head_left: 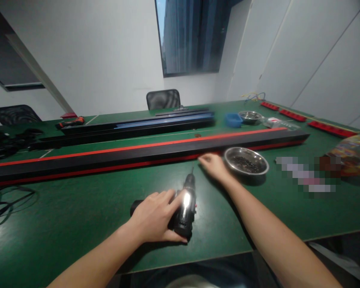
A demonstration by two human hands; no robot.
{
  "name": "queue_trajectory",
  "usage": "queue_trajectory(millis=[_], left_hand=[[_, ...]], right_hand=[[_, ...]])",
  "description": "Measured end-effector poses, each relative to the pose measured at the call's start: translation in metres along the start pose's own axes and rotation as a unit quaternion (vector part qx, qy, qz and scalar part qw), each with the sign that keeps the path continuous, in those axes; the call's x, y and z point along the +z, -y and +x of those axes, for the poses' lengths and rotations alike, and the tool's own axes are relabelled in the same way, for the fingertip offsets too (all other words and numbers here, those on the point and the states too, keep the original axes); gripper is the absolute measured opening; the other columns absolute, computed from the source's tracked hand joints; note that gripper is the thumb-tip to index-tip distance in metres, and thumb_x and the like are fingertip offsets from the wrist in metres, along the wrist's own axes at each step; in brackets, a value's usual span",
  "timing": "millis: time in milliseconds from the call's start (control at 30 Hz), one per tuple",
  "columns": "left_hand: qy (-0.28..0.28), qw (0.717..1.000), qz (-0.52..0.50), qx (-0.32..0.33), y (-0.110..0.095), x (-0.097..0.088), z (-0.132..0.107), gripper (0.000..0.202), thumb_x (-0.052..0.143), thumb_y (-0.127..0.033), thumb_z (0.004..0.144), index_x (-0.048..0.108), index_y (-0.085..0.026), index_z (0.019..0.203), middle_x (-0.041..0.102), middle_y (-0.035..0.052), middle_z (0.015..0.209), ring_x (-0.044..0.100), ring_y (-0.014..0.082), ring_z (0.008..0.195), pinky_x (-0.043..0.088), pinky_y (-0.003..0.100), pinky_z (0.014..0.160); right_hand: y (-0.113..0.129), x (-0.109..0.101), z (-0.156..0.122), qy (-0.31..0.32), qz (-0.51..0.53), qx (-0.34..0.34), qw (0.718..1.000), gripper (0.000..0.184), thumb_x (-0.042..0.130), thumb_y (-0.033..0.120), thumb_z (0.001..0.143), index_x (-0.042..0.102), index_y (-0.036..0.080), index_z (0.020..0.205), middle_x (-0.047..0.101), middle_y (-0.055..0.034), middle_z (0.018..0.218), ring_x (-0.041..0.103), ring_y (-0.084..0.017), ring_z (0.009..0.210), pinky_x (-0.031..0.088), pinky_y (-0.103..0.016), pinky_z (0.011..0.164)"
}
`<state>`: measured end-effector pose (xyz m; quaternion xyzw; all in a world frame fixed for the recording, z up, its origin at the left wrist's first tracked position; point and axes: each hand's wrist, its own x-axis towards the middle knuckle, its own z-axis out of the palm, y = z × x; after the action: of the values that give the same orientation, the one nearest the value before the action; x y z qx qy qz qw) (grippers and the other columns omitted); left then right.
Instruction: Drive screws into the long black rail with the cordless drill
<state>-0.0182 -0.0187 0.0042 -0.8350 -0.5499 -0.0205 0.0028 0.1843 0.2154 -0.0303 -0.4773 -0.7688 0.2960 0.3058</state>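
My left hand [156, 216] is wrapped round a black cordless drill [186, 206], which lies on its side on the green table with its bit pointing away from me. My right hand [212, 166] is closed, fingertips pressed together, beside the near red edge of a long black bar with red strips [156, 151]. Whatever those fingers hold, if anything, is too small to make out. Just right of that hand stands a metal bowl [265, 165] with small dark pieces, likely screws, in the bottom.
Behind the long bar lie more dark bars [132, 125], a blue container [233, 120] and a second metal bowl [251, 116]. An orange and black power tool [70, 122] lies far left. Black cable [9, 202] is at near left, a colourful plastic bag [354, 154] at right.
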Motion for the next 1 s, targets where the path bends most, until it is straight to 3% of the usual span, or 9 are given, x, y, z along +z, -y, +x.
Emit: queue_trajectory(millis=[167, 400, 1000], left_hand=[[0.003, 1.0, 0.006, 0.0, -0.001, -0.001, 0.001, 0.118, 0.065, -0.088, 0.069, 0.025, -0.024, 0.16, 0.058, 0.0162, 0.131, 0.064, 0.0365, 0.106, 0.054, 0.051, 0.091], [0.01, 1.0, 0.006, -0.003, -0.001, -0.001, 0.0, 0.118, 0.066, -0.088, 0.068, 0.025, -0.024, 0.16, 0.058, 0.0162, 0.131, 0.064, 0.0369, 0.106, 0.054, 0.051, 0.092], [0.012, 1.0, 0.002, -0.002, -0.001, -0.001, 0.0, 0.116, 0.063, -0.089, 0.07, 0.026, -0.024, 0.159, 0.058, 0.0156, 0.132, 0.064, 0.0367, 0.109, 0.054, 0.05, 0.093]], right_hand=[[0.001, 0.01, 0.003, -0.013, 0.05, -0.001, 0.999, 0.024, 0.064, 0.03, 0.095, 0.077, 0.013, 0.105, 0.077, -0.0122, 0.108, 0.072, -0.023, 0.099, 0.053, -0.034, 0.091], [-0.006, 0.021, 0.006, -0.001, 0.025, -0.031, 0.999, 0.026, 0.06, 0.036, 0.097, 0.078, 0.017, 0.101, 0.078, -0.0101, 0.106, 0.071, -0.024, 0.1, 0.052, -0.033, 0.09], [-0.009, 0.024, 0.006, 0.023, 0.001, -0.028, 0.999, 0.031, 0.057, 0.044, 0.097, 0.079, 0.022, 0.099, 0.078, -0.0066, 0.107, 0.071, -0.022, 0.099, 0.051, -0.031, 0.087]])
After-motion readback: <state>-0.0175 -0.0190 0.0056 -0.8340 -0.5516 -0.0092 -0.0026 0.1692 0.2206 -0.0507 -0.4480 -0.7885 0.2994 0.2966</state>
